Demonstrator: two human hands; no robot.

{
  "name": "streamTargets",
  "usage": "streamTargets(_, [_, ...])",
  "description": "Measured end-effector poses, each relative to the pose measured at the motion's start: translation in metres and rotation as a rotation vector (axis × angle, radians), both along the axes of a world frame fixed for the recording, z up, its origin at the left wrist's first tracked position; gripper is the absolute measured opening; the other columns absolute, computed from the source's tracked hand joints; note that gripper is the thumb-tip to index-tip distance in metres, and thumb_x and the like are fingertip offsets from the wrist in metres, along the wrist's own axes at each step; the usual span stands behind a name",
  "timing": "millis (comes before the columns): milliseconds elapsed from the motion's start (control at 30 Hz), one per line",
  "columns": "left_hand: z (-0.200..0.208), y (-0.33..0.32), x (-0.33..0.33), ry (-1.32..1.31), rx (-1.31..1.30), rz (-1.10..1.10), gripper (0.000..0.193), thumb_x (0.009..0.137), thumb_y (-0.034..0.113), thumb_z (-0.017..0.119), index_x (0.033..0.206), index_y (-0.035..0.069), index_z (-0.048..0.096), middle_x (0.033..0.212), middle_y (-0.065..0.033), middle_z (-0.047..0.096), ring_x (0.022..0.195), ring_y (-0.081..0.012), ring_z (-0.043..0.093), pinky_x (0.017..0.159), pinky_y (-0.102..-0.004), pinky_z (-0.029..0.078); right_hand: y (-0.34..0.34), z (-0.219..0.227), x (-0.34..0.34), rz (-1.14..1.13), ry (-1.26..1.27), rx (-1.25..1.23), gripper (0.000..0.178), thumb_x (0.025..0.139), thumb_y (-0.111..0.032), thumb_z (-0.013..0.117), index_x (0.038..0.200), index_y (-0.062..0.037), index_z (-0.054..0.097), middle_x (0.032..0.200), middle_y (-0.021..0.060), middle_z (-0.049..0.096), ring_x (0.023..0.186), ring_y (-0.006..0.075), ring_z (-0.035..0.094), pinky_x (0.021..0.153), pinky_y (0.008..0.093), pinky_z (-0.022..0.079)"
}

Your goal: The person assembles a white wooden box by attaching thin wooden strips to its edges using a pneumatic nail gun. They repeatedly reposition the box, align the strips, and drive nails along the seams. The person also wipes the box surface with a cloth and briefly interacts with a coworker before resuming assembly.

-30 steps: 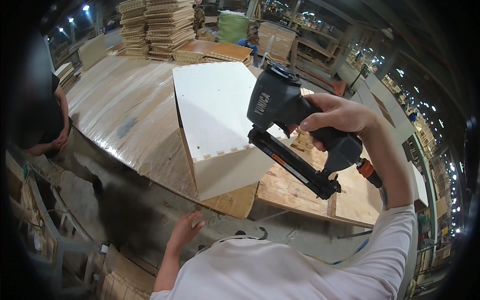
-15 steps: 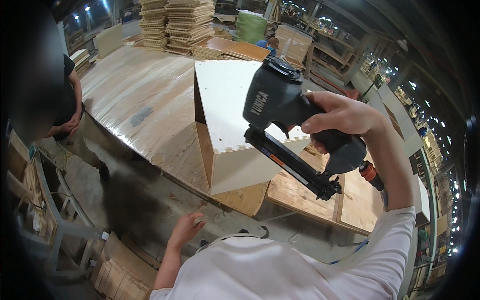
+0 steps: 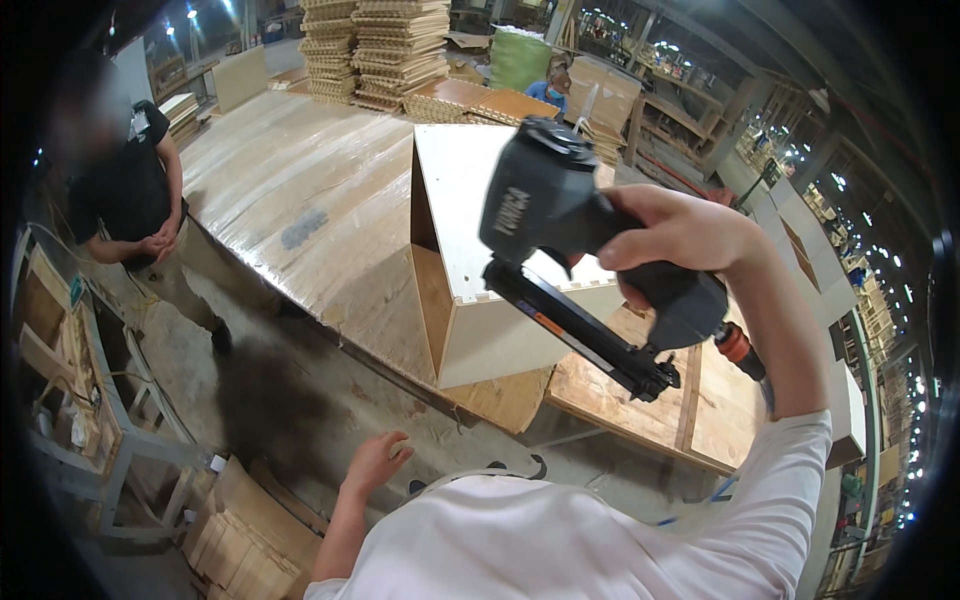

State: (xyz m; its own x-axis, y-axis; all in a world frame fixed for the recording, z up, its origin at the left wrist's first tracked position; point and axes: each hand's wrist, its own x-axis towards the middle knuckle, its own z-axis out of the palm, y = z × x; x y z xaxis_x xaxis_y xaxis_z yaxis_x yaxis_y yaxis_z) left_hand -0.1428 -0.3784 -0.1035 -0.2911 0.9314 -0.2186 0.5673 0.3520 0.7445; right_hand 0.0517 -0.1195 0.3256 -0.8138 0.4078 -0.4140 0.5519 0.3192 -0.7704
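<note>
My right hand (image 3: 680,235) is wrapped round the grip of a black pneumatic nail gun (image 3: 545,195), held up in front of me. An orange and black air-hose coupling (image 3: 738,350) hangs from the handle's end. Behind the tool, and partly hidden by it, a pale wooden box (image 3: 500,345) with an open left side stands near the edge of the worktable (image 3: 300,180). Its white top panel (image 3: 458,200) has finger joints along the near edge. My left hand (image 3: 376,462) hangs low beside my body, over the floor, fingers apart and nothing in them.
A person in a dark shirt (image 3: 115,195) stands left of the table, hands clasped. Stacks of jointed wooden panels (image 3: 400,50) rise at the table's far end, near a green roll (image 3: 518,58). Another person in blue (image 3: 548,92) is beyond. Cut boards (image 3: 245,545) lie lower left.
The view has swung slightly left, so the table and box sit further right and more of the standing person shows. My right hand still holds the nail gun; my left remains low.
</note>
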Motion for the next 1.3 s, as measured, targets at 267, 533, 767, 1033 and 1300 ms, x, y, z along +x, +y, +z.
streamTargets(267, [0.012,0.071,0.001,-0.029,0.309,0.027,0.051,0.090,0.037,0.061,0.126,0.002,0.052,0.122,-0.0202,0.058,0.116,-0.0361,0.053,0.097,-0.0405,0.041,0.005,-0.038,0.149,-0.433,0.459,0.143,0.045,0.080,-0.006,0.062,0.123,0.0001,0.049,0.086,0.0054,0.055,0.057,0.0148,0.059,0.050,0.0285,0.050])
streamTargets(533, [0.016,0.153,0.014,-0.499,0.431,0.135,0.048,0.089,0.022,0.062,0.128,-0.003,0.049,0.115,-0.0163,0.061,0.099,-0.0193,0.058,0.084,-0.0337,0.046,0.037,-0.231,0.260,-0.990,0.499,0.112,0.029,0.081,-0.008,0.060,0.106,0.0007,0.047,0.074,0.0063,0.055,0.051,0.0172,0.059,0.045,0.0312,0.049])
streamTargets(767, [0.044,0.157,0.056,-0.226,0.688,0.312,0.023,0.088,0.016,0.061,0.099,-0.004,0.064,0.080,-0.0101,0.067,0.076,-0.0097,0.056,0.069,-0.0300,0.047,0.091,-0.356,0.282,-0.998,0.373,0.138,0.033,0.078,-0.010,0.063,0.104,0.0028,0.047,0.079,0.0116,0.059,0.051,0.0190,0.060,0.046,0.0323,0.050])
streamTargets(1033, [0.234,0.160,0.086,-0.467,0.678,0.421,0.023,0.091,0.018,0.059,0.102,-0.002,0.062,0.083,0.0000,0.062,0.073,-0.0073,0.054,0.063,-0.0259,0.044,0.129,-0.369,0.289,-0.962,0.284,0.087,0.032,0.078,-0.009,0.061,0.103,0.0052,0.047,0.076,0.0125,0.059,0.051,0.0220,0.061,0.047,0.0340,0.051])
streamTargets(1300, [0.295,0.237,-0.034,-0.449,0.884,0.458,0.045,0.096,0.025,0.054,0.131,-0.001,0.043,0.119,-0.0123,0.056,0.101,-0.0195,0.057,0.084,-0.0334,0.049,0.146,-0.373,0.290,-0.968,0.144,0.142,0.038,0.074,-0.006,0.059,0.108,0.0059,0.046,0.083,0.0155,0.059,0.057,0.0238,0.064,0.049,0.0355,0.055])
